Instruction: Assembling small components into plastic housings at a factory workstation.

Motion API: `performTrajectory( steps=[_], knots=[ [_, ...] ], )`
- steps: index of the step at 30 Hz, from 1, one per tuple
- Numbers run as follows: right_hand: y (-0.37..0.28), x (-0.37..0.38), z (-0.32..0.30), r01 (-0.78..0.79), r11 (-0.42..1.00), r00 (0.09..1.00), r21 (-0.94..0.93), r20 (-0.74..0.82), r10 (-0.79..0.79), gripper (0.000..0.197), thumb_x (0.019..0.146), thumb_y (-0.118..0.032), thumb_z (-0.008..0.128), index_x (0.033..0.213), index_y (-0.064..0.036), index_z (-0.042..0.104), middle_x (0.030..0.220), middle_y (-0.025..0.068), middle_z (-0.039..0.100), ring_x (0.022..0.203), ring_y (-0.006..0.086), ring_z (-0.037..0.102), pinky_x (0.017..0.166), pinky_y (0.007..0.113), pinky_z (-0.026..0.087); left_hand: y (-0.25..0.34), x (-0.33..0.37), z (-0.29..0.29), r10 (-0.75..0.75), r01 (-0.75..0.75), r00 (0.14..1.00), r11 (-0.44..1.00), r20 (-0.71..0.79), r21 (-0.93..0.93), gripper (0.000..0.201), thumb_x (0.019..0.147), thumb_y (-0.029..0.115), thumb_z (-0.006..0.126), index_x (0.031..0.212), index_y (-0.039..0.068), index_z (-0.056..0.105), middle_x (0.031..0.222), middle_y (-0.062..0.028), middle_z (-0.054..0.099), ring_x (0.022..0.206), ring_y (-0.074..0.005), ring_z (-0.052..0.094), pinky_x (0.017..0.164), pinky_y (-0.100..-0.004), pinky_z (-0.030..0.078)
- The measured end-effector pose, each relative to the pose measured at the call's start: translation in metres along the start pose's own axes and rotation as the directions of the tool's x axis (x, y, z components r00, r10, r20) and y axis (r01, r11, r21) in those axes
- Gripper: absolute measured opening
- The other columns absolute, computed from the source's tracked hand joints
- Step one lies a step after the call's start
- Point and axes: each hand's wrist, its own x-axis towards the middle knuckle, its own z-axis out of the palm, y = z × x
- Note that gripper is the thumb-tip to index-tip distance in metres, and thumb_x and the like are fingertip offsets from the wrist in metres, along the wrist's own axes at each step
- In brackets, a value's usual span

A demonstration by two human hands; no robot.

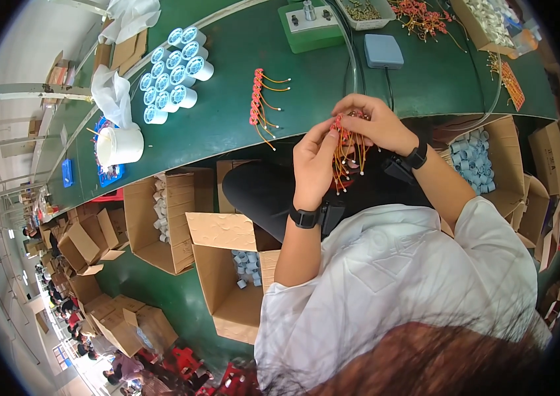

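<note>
Red parts with yellow wires [341,153]: one bundle, pinched in the fingers of left hand [314,162] and right hand [385,127], before the green surface [227,122]. Similar wired row [256,99]: lying on surface, left. Blue-topped white cups [175,74]: clustered farther left.

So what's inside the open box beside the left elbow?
Small light-blue pieces lie in the cardboard box. Anything beneath them or behind its flaps is covered.

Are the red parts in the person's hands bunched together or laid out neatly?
Bunched: the red parts crowd between the left hand and right hand, their orange wires hanging in a cluster.
</note>
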Motion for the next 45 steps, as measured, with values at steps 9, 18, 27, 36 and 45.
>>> performTrajectory(
  steps=[9, 18, 27, 36, 45],
  knots=[
    [-0.011, -0.003, -0.001, 0.008, 0.959, 0.999, -0.282, -0.04, -0.02, 0.025, 0.097, -0.025, 0.074, 0.109, -0.0032, 0.075, 0.078, -0.0024, 0.067, 0.059, 0.0022, 0.054, 0.051, 0.02, 0.042, 0.003, 0.003, -0.011, -0.001, 0.001, 1.0, 0.999, 0.007, 0.037, 0.026, 0.105, 0.005, 0.056, 0.127, -0.008, 0.06, 0.11, -0.0146, 0.073, 0.096, -0.016, 0.072, 0.082, -0.0291, 0.063],
    [-0.005, 0.001, -0.005, -0.008, 0.952, 0.999, -0.307, -0.043, -0.006, 0.025, 0.098, -0.024, 0.072, 0.11, -0.0032, 0.075, 0.078, -0.0014, 0.068, 0.056, 0.0029, 0.053, 0.051, 0.02, 0.043, 0.006, 0.006, -0.013, 0.001, -0.002, 1.0, 0.997, 0.027, 0.072, 0.026, 0.103, 0.004, 0.062, 0.126, -0.008, 0.062, 0.112, -0.0131, 0.073, 0.098, -0.012, 0.069, 0.085, -0.0253, 0.057],
    [0.008, 0.003, -0.005, 0.277, 0.835, 0.932, -0.475, -0.081, -0.354, 0.015, 0.099, -0.013, 0.069, 0.106, -0.0002, 0.073, 0.09, 0.002, 0.067, 0.064, 0.0058, 0.058, 0.055, 0.021, 0.044, -0.01, 0.004, -0.009, 0.022, -0.017, 0.997, 0.997, -0.072, 0.075, 0.026, 0.1, 0.001, 0.065, 0.124, -0.009, 0.064, 0.111, -0.0113, 0.073, 0.098, -0.0112, 0.068, 0.084, -0.0249, 0.056],
    [0.018, 0.004, -0.015, 0.203, 0.979, 0.976, 0.005, -0.078, -0.202, 0.019, 0.099, -0.013, 0.067, 0.113, -0.0001, 0.068, 0.095, 0.0027, 0.067, 0.081, 0.0111, 0.065, 0.069, 0.026, 0.053, 0.0, 0.0, 0.001, 0.009, -0.013, 0.998, 0.998, -0.069, -0.064, 0.028, 0.103, 0.003, 0.061, 0.128, -0.009, 0.062, 0.117, -0.0132, 0.072, 0.1, -0.0146, 0.071, 0.087, -0.0258, 0.059],
    [0.0, 0.003, -0.011, 0.067, 0.991, 0.997, -0.115, -0.035, -0.072, 0.021, 0.098, -0.015, 0.068, 0.113, -0.0005, 0.068, 0.098, 0.0034, 0.069, 0.084, 0.0098, 0.065, 0.076, 0.024, 0.052, 0.008, 0.002, 0.005, 0.076, -0.076, 0.997, 0.997, 0.013, -0.018, 0.032, 0.103, 0.002, 0.06, 0.133, -0.008, 0.06, 0.12, -0.0136, 0.07, 0.101, -0.0161, 0.071, 0.088, -0.0273, 0.06]
  ],
)
